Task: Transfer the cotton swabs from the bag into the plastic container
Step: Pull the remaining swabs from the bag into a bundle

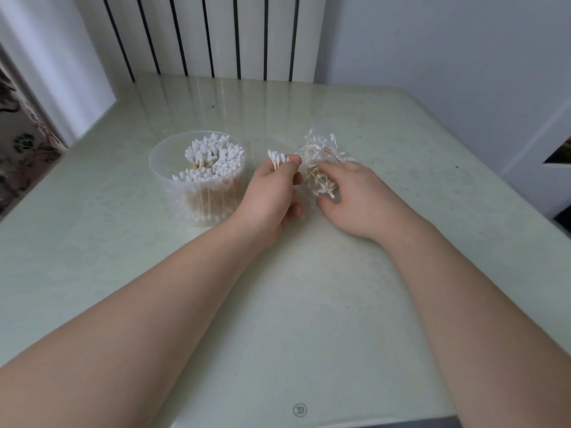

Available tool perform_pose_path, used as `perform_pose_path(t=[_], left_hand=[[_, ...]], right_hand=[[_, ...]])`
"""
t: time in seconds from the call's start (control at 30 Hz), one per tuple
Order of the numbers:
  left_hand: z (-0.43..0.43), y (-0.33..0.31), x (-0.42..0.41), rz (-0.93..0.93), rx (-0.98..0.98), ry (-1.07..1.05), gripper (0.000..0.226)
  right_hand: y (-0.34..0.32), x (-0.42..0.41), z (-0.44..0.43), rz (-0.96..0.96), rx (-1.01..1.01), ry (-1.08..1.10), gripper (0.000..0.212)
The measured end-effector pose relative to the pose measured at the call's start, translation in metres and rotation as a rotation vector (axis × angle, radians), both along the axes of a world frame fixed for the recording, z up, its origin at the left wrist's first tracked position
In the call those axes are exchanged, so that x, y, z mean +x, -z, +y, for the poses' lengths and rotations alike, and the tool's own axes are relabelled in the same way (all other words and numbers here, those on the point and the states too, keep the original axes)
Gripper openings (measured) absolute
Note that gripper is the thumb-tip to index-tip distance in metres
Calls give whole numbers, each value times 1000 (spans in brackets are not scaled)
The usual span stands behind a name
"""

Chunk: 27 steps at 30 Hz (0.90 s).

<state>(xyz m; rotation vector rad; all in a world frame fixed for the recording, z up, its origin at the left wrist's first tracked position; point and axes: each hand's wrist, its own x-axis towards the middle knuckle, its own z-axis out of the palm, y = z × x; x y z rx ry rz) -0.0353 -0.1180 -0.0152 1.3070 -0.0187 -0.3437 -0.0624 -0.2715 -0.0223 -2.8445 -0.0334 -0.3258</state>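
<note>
Left hand [275, 193] pinches an upright swab bundle [277, 157] just right of the container [197, 180]; right hand [355, 193] covers the bag [321, 149], grip unclear.

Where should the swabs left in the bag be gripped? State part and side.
Pinch the loose cotton swabs across the middle of their wooden sticks, probably coming from above: they lie flat and crisscrossed in the crumpled bag, so the ends offer little purchase.

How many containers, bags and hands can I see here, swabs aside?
Plastic container: 1
Bag: 1
Hands: 2, the left hand and the right hand
Total: 4
The cotton swabs are too many to count.
</note>
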Motion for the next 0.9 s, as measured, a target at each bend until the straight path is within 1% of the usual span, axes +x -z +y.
perform_pose_path(t=[0.17,0.27,0.4,0.5,0.57,0.73,0.9], left_hand=[[1,-3,-2,17,-15,39,6],[1,-3,-1,28,-27,43,10],[1,-3,-1,30,-23,68,11],[1,-3,-1,44,-56,67,11],[1,-3,-1,53,-81,57,9],[-2,-2,0,72,-103,20,9],[-3,0,3,70,-94,19,9]], right_hand=[[-3,2,5,46,-49,37,35],[-5,3,4,-28,-108,37,22],[-7,2,-1,-93,-90,-29,18],[-5,2,-5,-115,-47,-86,17],[-5,1,-5,-149,86,-56,16],[-10,-2,-4,-287,536,82,13],[-18,-4,-2,-332,830,110,13]])
